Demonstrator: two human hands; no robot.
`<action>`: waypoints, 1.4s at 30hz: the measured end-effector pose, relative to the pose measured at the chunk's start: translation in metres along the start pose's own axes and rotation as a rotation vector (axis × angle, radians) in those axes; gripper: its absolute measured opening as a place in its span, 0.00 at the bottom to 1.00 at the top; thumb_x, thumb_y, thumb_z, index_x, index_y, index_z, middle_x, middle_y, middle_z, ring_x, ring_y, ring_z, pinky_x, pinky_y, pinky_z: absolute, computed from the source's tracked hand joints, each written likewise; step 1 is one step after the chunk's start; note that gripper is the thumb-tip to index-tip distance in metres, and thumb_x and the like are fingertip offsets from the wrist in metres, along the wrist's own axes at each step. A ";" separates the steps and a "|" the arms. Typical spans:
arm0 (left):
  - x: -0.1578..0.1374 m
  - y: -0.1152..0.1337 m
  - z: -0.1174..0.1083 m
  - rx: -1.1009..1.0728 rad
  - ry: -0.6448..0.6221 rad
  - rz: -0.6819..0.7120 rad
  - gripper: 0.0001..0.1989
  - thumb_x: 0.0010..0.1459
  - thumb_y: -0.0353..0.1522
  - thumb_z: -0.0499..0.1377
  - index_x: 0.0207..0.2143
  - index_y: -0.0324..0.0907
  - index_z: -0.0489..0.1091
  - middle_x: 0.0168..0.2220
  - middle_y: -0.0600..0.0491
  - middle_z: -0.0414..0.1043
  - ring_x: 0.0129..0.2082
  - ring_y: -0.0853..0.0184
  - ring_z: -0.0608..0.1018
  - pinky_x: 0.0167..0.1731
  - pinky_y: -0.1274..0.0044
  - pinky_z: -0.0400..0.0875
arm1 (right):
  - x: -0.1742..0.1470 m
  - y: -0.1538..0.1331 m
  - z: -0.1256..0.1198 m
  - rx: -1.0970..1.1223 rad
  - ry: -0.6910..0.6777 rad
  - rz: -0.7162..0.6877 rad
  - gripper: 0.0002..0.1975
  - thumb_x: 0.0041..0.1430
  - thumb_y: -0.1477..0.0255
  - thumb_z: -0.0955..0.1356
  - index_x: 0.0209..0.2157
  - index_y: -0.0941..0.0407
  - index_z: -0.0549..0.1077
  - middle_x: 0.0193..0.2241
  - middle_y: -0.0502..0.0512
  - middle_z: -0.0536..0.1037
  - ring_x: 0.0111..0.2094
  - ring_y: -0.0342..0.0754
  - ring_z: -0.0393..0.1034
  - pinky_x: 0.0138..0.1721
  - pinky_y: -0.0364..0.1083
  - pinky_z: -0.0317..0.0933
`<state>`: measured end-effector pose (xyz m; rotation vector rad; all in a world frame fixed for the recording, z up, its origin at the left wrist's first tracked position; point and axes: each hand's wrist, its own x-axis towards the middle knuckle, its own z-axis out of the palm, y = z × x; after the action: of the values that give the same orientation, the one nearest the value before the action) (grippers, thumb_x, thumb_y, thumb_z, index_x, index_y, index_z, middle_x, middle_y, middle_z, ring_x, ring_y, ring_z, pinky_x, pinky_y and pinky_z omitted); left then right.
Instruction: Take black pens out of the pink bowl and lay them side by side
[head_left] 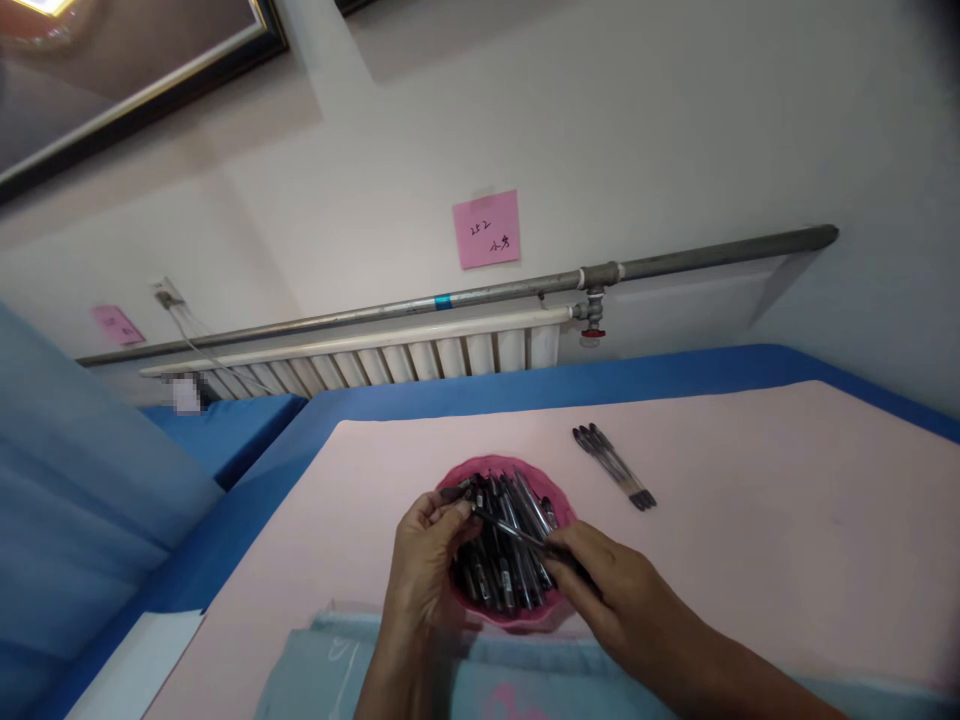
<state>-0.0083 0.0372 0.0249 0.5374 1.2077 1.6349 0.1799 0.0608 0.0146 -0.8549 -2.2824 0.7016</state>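
Both hands work over a pink scalloped basket (564, 500) heaped with black and clear pens (499, 570). My right hand (619, 590) is closed around the rear part of a dark pen (511, 528), which slants up and left across the basket. The front end of that pen reaches the fingertips of my left hand (424, 550). Those fingers pinch a small dark piece that looks like a pen cap (453, 493); whether it touches the pen tip I cannot tell. Several capped pens (613, 466) lie side by side on the pink table cover (735, 540), right of the basket.
A light blue cloth or apron (322, 665) lies along the near edge. White paper (139, 665) is at lower left, beside a blue curtain (67, 500). Behind the table run a radiator (420, 362) and a metal pipe (510, 292), with a pink note (487, 230) above.
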 end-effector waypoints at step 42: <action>0.016 -0.018 0.019 1.604 0.074 0.520 0.11 0.51 0.25 0.52 0.32 0.38 0.74 0.33 0.40 0.74 0.37 0.53 0.72 0.38 0.66 0.56 | 0.010 0.023 0.008 0.246 0.033 0.333 0.10 0.59 0.65 0.58 0.31 0.54 0.67 0.20 0.47 0.70 0.24 0.46 0.66 0.27 0.44 0.59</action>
<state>0.0086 0.0603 0.0137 1.8608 2.4371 0.6779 0.1775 0.0809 -0.0027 -1.1264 -1.9902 1.0797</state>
